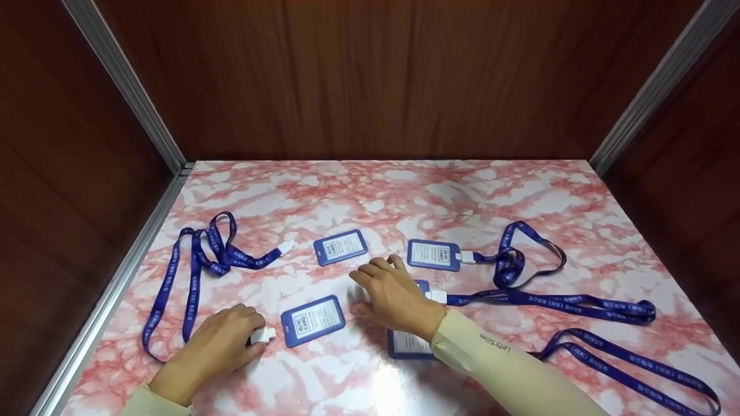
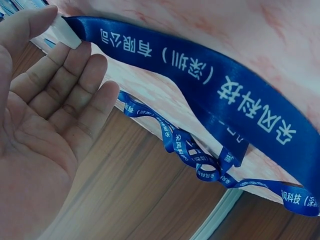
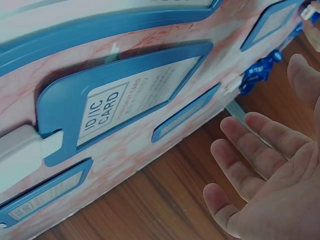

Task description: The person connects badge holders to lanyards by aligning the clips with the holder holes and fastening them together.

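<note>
My left hand [image 1: 217, 346] pinches the white plastic clip [image 1: 263, 335] of a blue lanyard between thumb and fingers; the printed strap [image 2: 200, 75] trails away from it in the left wrist view. Just right of that clip lies a blue ID card holder [image 1: 313, 321], with a small gap between them. My right hand [image 1: 393, 294] hovers with loosely bent fingers and holds nothing. Under it, partly hidden, is another card holder [image 3: 125, 102] with a white clip [image 3: 22, 150] in its slot. A third card holder [image 1: 407, 345] lies partly behind the right forearm.
Farther back lie a loose card holder [image 1: 341, 247] and one clipped to a lanyard [image 1: 433, 254]. At the left, a second loose lanyard [image 1: 245, 258] ends in a white clip [image 1: 286, 247]. More straps [image 1: 578, 306] stretch rightward. Wooden panels [image 1: 381, 81] enclose the marbled table [image 1: 376, 190].
</note>
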Demonstrator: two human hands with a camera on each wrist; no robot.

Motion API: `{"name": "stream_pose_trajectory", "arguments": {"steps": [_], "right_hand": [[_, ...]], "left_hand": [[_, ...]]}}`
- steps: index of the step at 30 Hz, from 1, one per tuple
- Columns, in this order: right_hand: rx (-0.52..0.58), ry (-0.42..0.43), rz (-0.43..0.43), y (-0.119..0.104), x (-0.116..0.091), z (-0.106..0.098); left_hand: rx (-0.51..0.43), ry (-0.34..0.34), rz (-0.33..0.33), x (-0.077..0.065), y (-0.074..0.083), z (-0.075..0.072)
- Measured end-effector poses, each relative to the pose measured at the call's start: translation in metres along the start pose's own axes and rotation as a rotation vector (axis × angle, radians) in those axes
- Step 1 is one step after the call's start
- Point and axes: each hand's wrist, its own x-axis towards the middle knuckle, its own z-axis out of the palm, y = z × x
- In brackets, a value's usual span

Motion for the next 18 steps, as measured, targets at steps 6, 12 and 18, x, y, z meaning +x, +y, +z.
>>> {"name": "stream_pose_trajectory", "arguments": {"steps": [6,12,18], "right_hand": [[-0.032,-0.024,-0.03,-0.007,0.004,0.008],[-0.059,-0.07,-0.059,-0.015,0.009,0.018],[-0.059,-0.068,-0.096,-0.02,0.012,0.027]], "left_hand": [[0.012,0.005,-0.006,0.001,0.0,0.0],[0.022,0.012,-0.004,0.001,0.0,0.0],[0.028,0.052,0.018,-0.001,-0.001,0.001]]}}
